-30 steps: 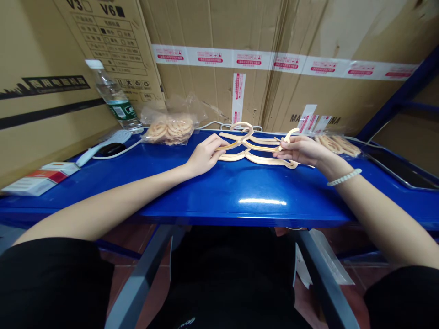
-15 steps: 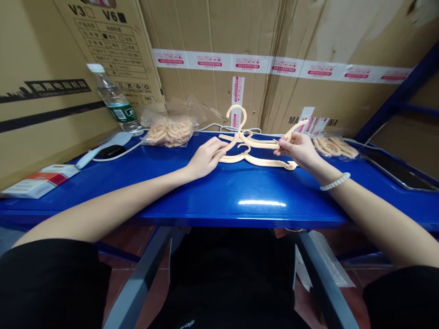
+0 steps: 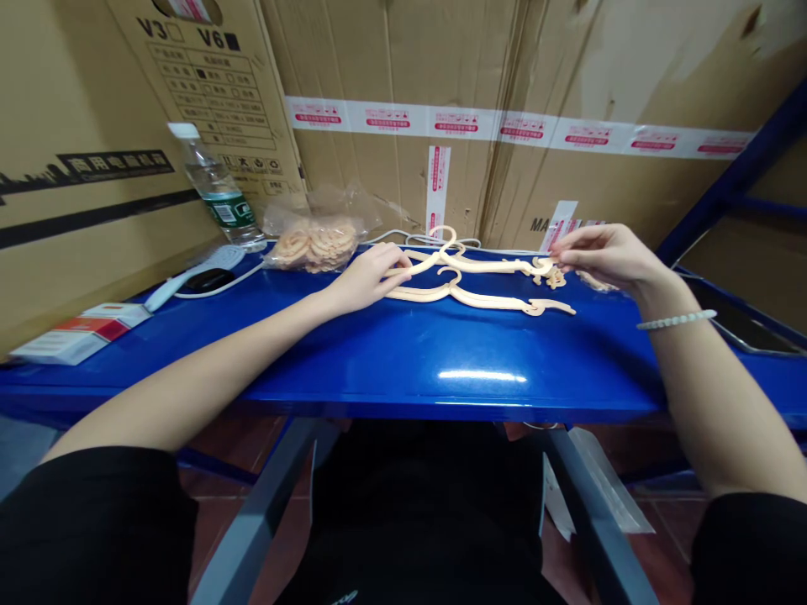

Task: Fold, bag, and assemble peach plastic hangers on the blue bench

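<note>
My left hand (image 3: pixel 369 277) is closed on the left arm of a cream plastic clothes hanger (image 3: pixel 476 265), whose hook points up and back. At that hanger's right end, my right hand (image 3: pixel 605 255) has its fingers pinched together on the tip; they partly cover it. Nearer me, a second cream hanger (image 3: pixel 488 298) lies flat on the blue table (image 3: pixel 378 361), its right end piece stretched outward. Behind the held hanger, parts of another hanger show, mostly hidden.
A clear bag of cream rings (image 3: pixel 319 244) sits at the back left beside a water bottle (image 3: pixel 227 206). Further left are a red-and-white box (image 3: pixel 81 332) and a black oval object (image 3: pixel 208 280). A dark flat device (image 3: pixel 744 315) lies at right. Cardboard boxes (image 3: pixel 391 50) wall the back.
My right hand has moved right, and the held hanger's right end piece has swung from raised to outstretched. The held hanger is lower. My left hand has shifted slightly left.
</note>
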`<state>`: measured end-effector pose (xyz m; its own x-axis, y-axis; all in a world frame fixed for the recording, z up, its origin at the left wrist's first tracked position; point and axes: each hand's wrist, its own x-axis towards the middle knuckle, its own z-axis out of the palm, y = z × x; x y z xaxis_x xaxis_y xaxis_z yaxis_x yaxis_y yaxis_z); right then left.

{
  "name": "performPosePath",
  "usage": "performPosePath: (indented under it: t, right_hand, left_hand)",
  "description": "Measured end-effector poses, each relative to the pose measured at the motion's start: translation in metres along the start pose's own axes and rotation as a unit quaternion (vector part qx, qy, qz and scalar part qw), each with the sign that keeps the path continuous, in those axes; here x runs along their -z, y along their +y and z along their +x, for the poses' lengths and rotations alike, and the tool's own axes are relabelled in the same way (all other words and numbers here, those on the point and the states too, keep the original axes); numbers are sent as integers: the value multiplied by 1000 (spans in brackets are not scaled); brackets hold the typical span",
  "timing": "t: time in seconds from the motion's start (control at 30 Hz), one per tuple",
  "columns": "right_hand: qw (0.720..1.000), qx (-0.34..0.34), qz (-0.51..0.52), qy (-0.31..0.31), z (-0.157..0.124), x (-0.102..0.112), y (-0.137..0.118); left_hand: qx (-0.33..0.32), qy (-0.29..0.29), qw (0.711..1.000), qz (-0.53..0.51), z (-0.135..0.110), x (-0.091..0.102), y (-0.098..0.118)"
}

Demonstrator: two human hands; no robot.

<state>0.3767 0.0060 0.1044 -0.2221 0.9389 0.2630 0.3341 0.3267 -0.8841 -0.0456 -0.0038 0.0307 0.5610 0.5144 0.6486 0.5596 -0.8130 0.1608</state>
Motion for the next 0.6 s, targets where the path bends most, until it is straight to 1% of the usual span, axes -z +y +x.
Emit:
performPosePath:
  t: [0.07, 0.13, 0.2, 0.27, 0.37, 0.47, 0.53, 0.6]
  right_hand:
    - [990, -4, -113, -83, -2, 7, -2]
    - [961, -22, -218, -172, -3, 8, -3]
    - [928, -39, -282, -242, -2, 4, 0]
    - [904, -37, -315, -286, 1, 0, 4]
    - [880, -12, -365, -303, 3, -4, 10]
    - [866, -8, -402, -296, 3, -5, 12]
    - [863, -15, -410, -295, 2, -5, 12]
    - [859, -24, -412, -304, 1, -5, 11]
  left_hand:
    - [-28, -28, 999, 3, 0, 3, -1]
    - [-55, -69, 996, 5, -1, 3, -1]
    - [-69, -118, 991, 13, -2, 2, -1]
    - [-71, -158, 985, 24, -4, -1, -1]
    - [-72, -183, 980, 39, -5, -5, 0]
    - [-71, -181, 980, 47, -6, -7, 7]
    - [-45, -144, 988, 40, -6, -5, 17]
    - [7, -70, 997, 31, -5, -1, 32]
